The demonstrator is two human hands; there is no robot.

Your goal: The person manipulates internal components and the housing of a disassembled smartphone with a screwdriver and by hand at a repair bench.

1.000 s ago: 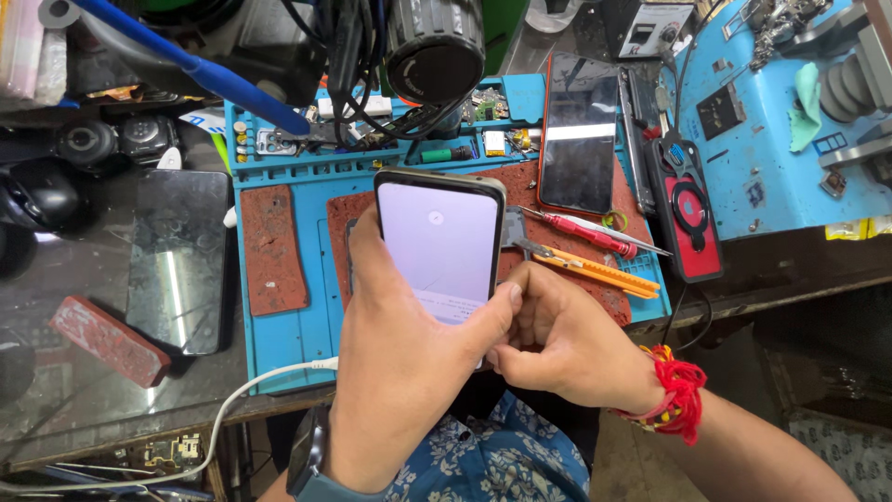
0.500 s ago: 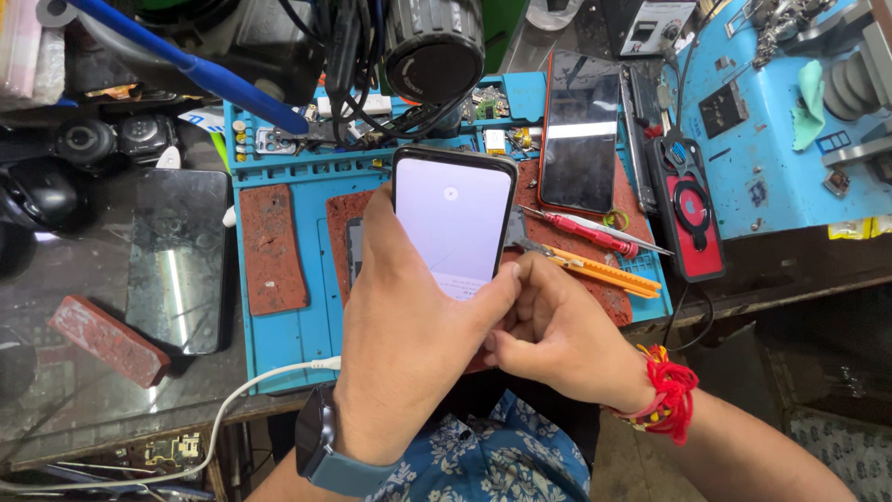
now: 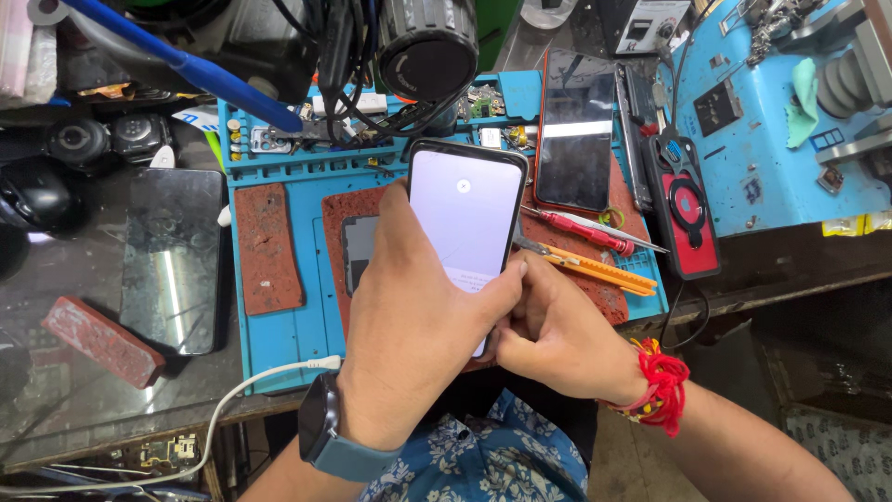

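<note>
- the left hand (image 3: 409,325) wraps around a smartphone (image 3: 467,218) from behind, fingers curled on its left edge and thumb pressed on the lower right edge; the grip is closed firmly on the body.
- the phone is held upright above the blue work mat (image 3: 279,335), its screen lit pale and blank but for a small round mark near the top.
- the right hand (image 3: 557,335) is bunched at the phone's lower right corner, fingertips touching the edge; whether it pinches a small part or tool there i cannot tell, the left thumb hides it.
- step in hand, as i judge it: work on the phone's lower edge while the screen is on.
- the next move calls for a steady left hold and fine right fingertip work at that corner.
- nearby on the mat: a red screwdriver (image 3: 581,230), orange tweezers (image 3: 595,271), a dark phone (image 3: 576,130) lying flat, a rust-coloured pad (image 3: 267,246).
</note>
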